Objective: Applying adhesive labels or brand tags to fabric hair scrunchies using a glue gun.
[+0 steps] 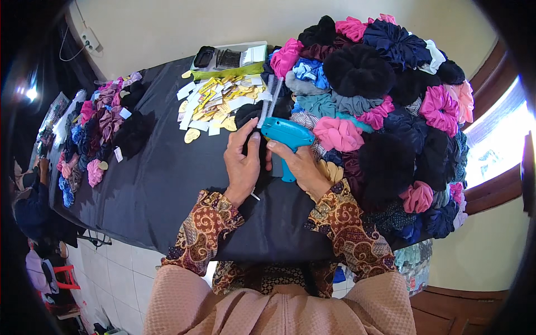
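Note:
My right hand [302, 164] is wrapped around a teal tagging gun [289, 130], with the thumb on its body. A strip of clear plastic tag fasteners [271, 100] stands up from the gun's left end. The thumb and index fingertips of my left hand [243, 161] meet the lower end of that strip. Beyond my hands lies a loose pile of white and yellow paper tags [213, 100], some printed. A black fluffy scrunchie [248, 114] lies just past my left fingertips. Below my left wrist a thin white piece [255, 196] shows, too small to identify.
A large heap of fabric scrunchies [360, 109] covers the right of the black-clothed table [176, 184]. Tagged scrunchies [106, 121] lie at the left. A tray [257, 44] with a black container [204, 56] stands at the back. Another person [31, 209] is at the far left.

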The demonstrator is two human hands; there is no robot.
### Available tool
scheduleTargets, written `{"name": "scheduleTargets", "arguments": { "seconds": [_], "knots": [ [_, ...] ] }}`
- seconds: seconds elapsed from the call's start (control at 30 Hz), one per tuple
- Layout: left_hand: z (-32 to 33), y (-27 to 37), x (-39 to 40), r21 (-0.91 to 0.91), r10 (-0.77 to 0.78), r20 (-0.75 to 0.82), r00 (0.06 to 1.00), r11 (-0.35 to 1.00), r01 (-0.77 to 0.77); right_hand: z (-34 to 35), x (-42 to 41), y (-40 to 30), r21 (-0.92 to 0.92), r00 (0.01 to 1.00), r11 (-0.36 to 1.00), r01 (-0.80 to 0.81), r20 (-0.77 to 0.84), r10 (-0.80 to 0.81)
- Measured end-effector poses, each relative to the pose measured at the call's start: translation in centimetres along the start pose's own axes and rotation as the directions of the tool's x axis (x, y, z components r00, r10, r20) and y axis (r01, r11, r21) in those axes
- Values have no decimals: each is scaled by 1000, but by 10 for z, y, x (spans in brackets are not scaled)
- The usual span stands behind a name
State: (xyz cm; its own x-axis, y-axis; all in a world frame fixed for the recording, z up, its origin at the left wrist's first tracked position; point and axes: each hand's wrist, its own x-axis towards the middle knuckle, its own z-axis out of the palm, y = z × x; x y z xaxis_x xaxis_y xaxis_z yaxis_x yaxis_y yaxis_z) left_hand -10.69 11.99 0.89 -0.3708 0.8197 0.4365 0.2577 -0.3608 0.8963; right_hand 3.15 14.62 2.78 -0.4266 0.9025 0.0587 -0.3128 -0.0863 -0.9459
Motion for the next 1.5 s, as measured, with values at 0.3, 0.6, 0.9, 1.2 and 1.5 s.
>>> {"name": "scheduleTargets", "arguments": {
  "seconds": [0.3, 0.6, 0.9, 1.2, 1.5],
  "knots": [
    [0, 0, -1, 24, -4, 9, 1000, 1000, 4, 0, 1, 3, -5, 1000, 1000, 0, -2, 0],
    [2, 0, -1, -16, -3, -19, 1000, 1000, 3, 3, -2, 0, -29, 999, 999, 41, -4, -41],
    [1, -1, 1, -1, 39, -10, 999, 999, -39, 1, 0, 0, -73, 999, 997, 35, -18, -37],
    [1, -2, -2, -4, 10, -13, 1000, 1000, -10, 2, -2, 2, -57, 999, 998, 36, -28, -37],
    [1, -7, -1, -3, 4, -8, 1000, 1000, -4, 1, 1, 2, -85, 998, 995, 51, -20, -52]
  ]
}}
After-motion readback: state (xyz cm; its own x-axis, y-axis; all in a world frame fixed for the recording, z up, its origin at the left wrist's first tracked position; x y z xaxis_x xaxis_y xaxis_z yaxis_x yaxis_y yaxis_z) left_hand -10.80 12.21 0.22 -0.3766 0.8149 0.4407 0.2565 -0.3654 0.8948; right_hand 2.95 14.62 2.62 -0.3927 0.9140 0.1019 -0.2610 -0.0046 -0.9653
